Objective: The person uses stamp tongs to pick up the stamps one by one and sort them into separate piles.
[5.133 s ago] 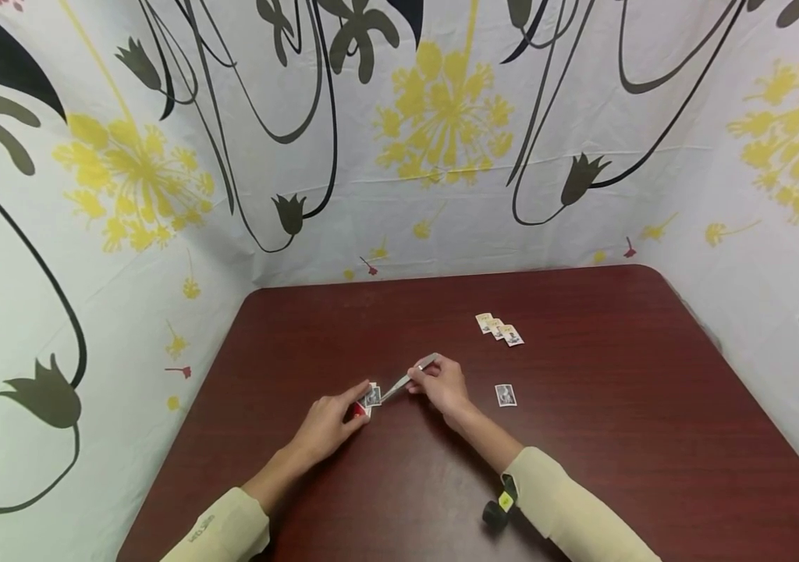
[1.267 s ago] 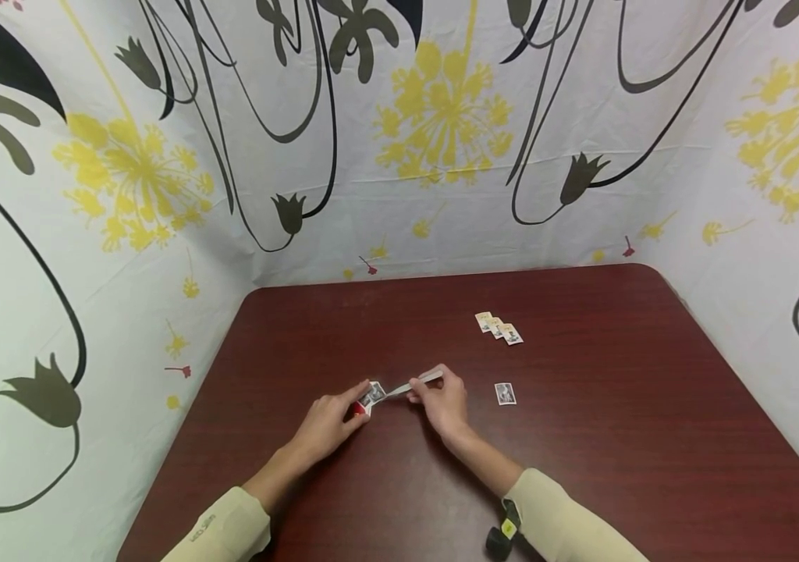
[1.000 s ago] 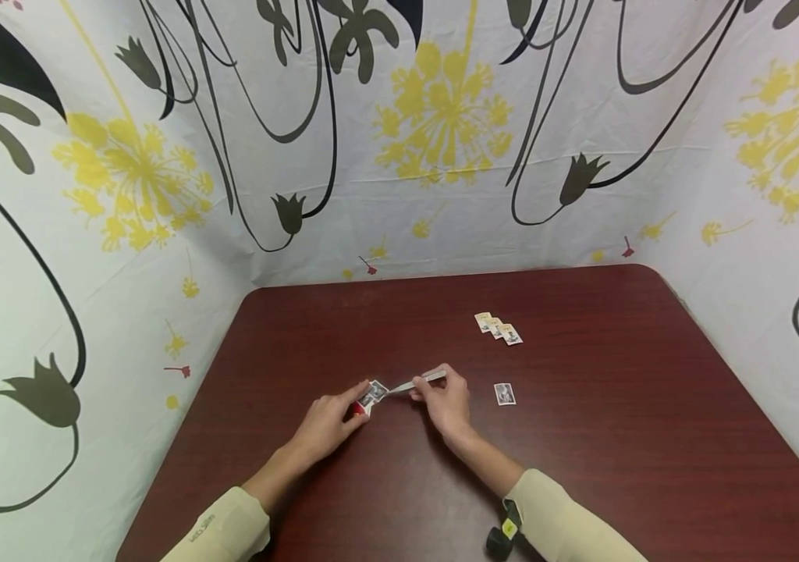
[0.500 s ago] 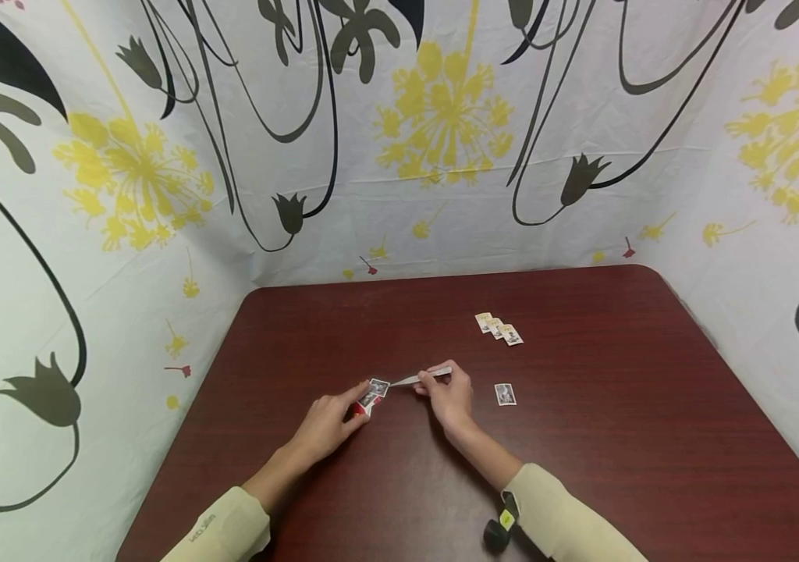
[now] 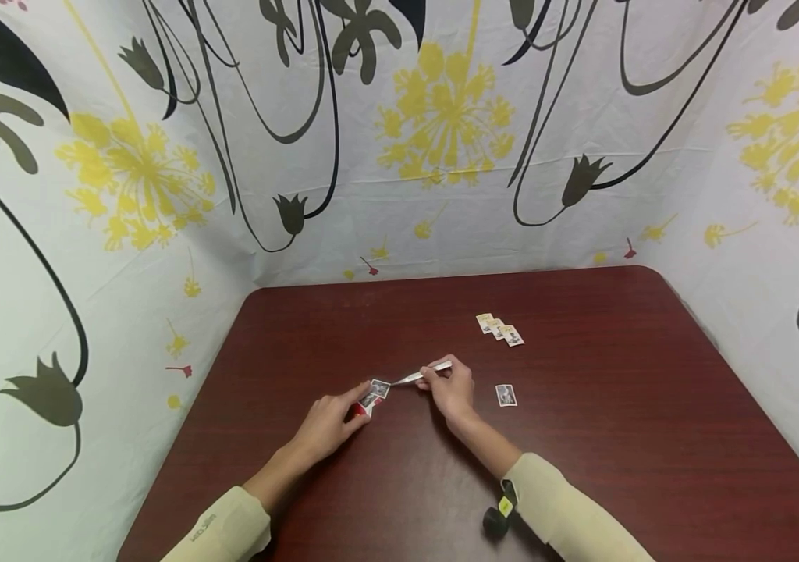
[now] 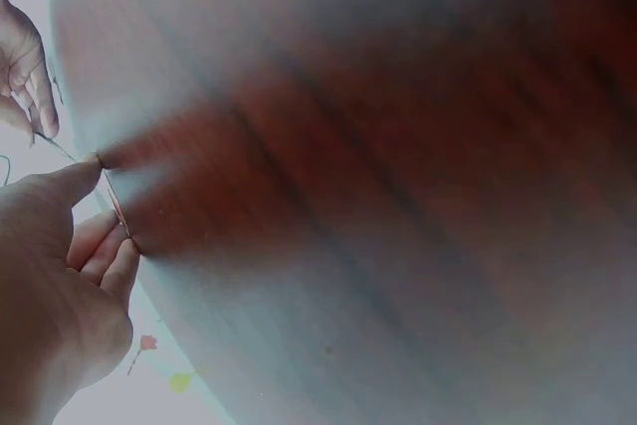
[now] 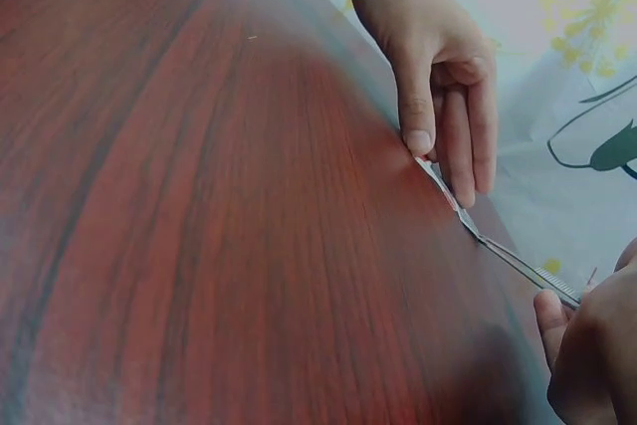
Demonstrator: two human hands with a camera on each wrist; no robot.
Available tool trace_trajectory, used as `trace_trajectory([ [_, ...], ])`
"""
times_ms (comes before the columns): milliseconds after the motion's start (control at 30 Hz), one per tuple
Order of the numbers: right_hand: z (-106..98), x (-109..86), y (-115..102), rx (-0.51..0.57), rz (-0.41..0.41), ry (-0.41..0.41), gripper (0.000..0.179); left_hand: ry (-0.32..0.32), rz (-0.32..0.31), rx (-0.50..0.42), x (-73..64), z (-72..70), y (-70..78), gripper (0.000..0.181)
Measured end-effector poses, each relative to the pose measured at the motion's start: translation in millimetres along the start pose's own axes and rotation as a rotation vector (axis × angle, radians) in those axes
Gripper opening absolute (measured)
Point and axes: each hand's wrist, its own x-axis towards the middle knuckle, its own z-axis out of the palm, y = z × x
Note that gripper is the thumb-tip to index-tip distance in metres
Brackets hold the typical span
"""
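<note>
My left hand [image 5: 329, 425] rests on the table, its thumb and fingers holding a small red-and-white piece [image 5: 360, 409] from opposite edges. Several little white-bordered picture stamps lie over that piece; the uppermost stamp [image 5: 380, 388] sticks out to the upper right. In my right hand [image 5: 451, 390] I pinch silver tweezers [image 7: 518, 265], whose tips meet the right edge of the uppermost stamp. Seen from the left wrist, the left hand [image 6: 60, 276] hides most of the piece. The right wrist view shows the left thumb [image 7: 418, 116] pressed at the piece's edge.
One grey stamp [image 5: 506, 396] lies alone right of the right hand. Farther back, a few yellowish stamps [image 5: 500, 329] overlap in a slanting row. The dark red table [image 5: 617, 375] meets a patterned cloth [image 5: 399, 218] behind. A black strapped device [image 5: 495, 521] hangs at the right wrist.
The tweezers and my right hand have shifted slightly up and right. The uppermost stamp has slid the same way, uncovering more of the stamp beneath. My left hand stays in place.
</note>
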Motion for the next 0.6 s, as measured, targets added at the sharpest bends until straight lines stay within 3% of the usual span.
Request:
trace_trajectory([
  [367,-2.4,0.4,-1.1,-0.008,0.024,-0.031,0.008,0.009,0.012,-0.006,-0.7,0.3,-0.2,0.059],
  [600,-5.0,-7.4,-1.2,0.018,0.043,-0.096,0.009,0.014,0.024,0.004,-1.0,0.9,-1.2,0.058],
])
